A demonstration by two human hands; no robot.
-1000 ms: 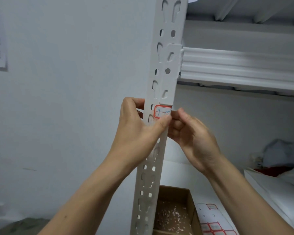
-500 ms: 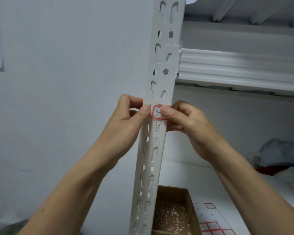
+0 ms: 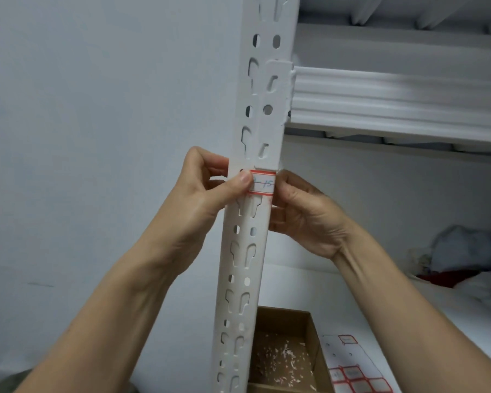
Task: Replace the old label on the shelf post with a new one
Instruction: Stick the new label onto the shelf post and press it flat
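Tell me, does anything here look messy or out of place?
Mostly tidy. The label sits fairly straight on the shelf post, pressed by both thumbs. The one mess: white paper scraps litter the bottom of the cardboard box below, beside a partly used sticker sheet.

White lower shelf carries open cardboard box, label sheet beside it

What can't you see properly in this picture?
All in the head view:
- Handwriting on the red-bordered white label: its left end is under the left hand's thumb.
- Right hand's fingertips: hidden behind the white slotted metal post.
- Red-bordered sticker sheet: cut off by the bottom edge.
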